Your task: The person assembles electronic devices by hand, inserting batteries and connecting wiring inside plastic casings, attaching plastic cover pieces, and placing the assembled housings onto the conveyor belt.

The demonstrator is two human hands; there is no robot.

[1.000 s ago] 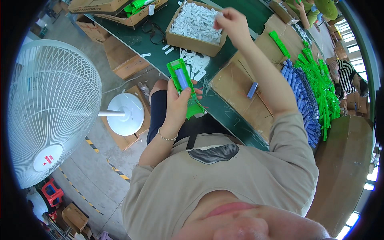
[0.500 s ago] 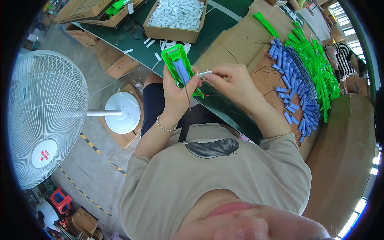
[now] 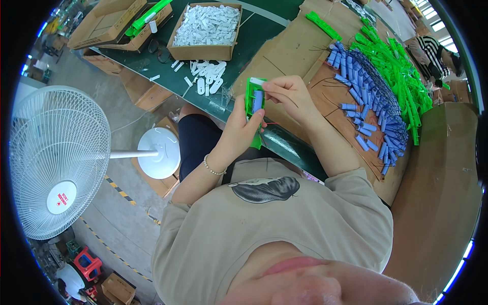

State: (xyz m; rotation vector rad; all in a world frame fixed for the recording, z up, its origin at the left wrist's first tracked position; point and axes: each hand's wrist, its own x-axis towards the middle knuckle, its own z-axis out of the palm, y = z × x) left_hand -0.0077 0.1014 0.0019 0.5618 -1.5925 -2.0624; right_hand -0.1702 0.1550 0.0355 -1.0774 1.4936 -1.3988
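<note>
My left hand (image 3: 242, 128) is wrapped round a narrow green plastic casing (image 3: 248, 96), held upright above the table's near edge. Inside the casing lies a blue cylindrical battery cell (image 3: 257, 101), with my left thumb near its lower end. At the casing's upper end sits a small white plastic piece (image 3: 256, 81). The closed fingers of my right hand (image 3: 292, 96) pinch it there; the fingertips partly hide it. A thin dark wire crosses in front of my right fingers, and a red wire sticks out beside my left hand.
A carton of white plastic pieces (image 3: 235, 51) stands on the green table, with loose white pieces (image 3: 208, 76) before it. Rightward, blue wired cells (image 3: 363, 96) lie on cardboard beside piled green casings (image 3: 401, 86). A white fan (image 3: 61, 162) stands at left; another person is far right.
Both hands have moved right with the green casing, which is turned more upright. The white piece, held beside the casing before, is now at its upper end.
</note>
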